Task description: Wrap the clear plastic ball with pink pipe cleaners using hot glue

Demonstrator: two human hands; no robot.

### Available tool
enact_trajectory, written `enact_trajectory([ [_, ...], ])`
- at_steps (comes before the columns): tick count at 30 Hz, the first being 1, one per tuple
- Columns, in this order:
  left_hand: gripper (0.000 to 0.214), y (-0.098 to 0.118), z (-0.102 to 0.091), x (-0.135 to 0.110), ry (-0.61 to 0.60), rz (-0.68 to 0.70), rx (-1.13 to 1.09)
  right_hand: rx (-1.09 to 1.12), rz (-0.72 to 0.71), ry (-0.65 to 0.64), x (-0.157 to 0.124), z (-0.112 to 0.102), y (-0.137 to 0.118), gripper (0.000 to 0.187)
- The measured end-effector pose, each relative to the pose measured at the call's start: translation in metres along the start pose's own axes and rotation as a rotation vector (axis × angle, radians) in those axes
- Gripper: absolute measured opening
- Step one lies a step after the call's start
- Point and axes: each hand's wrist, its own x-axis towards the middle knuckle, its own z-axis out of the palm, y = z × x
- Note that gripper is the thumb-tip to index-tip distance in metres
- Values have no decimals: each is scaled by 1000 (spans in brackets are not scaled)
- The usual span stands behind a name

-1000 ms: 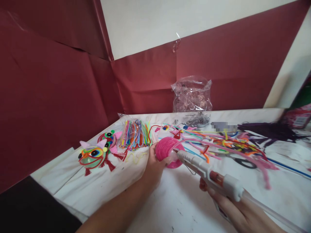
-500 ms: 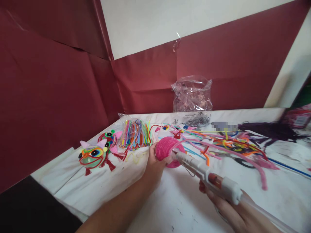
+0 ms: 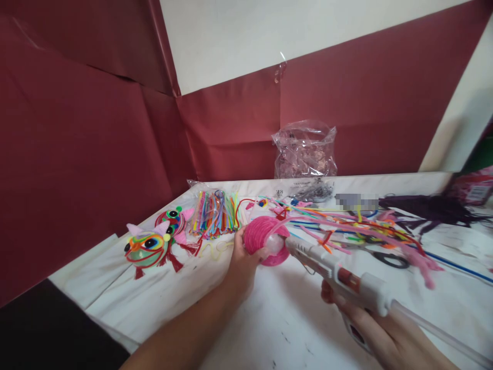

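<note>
My left hand is wrapped round a ball covered in coils of bright pink pipe cleaner. A pale, see-through patch of the ball shows bare on the side facing right. From the coils a loose pink pipe cleaner end trails off to the right over the table. My right hand grips a white hot glue gun, a clear glue stick jutting from its back. The nozzle points at the ball's right side, close to the coils; whether it touches them I cannot tell.
Two decorated animal-face balls with red tassels stand at left. Behind them lies a bag of coloured pipe cleaners. Loose pipe cleaners and black-handled scissors lie at right, near dark purple strands. A clear plastic bag stands against the wall.
The glue gun has drawn back to the right, off the middle of the ball. The ball has turned slightly, and its bare patch now shows. The trailing pink end has shifted.
</note>
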Motion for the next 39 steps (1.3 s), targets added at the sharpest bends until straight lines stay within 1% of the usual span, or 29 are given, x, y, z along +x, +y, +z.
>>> enact_trajectory([
  [3,77,2,0,1,11,-10,-14,-4,1,-81,-1,1,15,59],
  [4,76,2,0,1,16,-11,-19,-2,-2,-110,-1,2,18,57],
  [6,75,4,0,2,27,-12,-29,8,-1,-127,0,2,18,56],
  [8,75,6,0,2,22,-8,-40,24,13,-109,1,1,11,60],
  [12,76,6,1,1,-20,-25,-50,52,62,-28,4,-1,-11,74],
  [14,76,6,1,1,-22,-35,-50,55,79,-16,4,-1,-15,76],
  [21,75,6,0,2,-57,-26,-58,68,100,-56,2,-2,-9,73],
  [25,75,5,-2,3,-63,-27,-51,54,101,-34,2,-4,-10,76],
  [29,76,4,-3,3,-65,-35,-40,52,77,-84,2,-6,-11,72],
  [32,76,4,-2,2,-91,-29,-47,55,71,-79,2,-6,-12,73],
  [37,77,8,2,-1,-51,-38,-61,49,90,-32,2,-3,-12,74],
  [39,76,10,3,0,-43,-26,-67,33,70,-41,3,-3,-10,73],
])
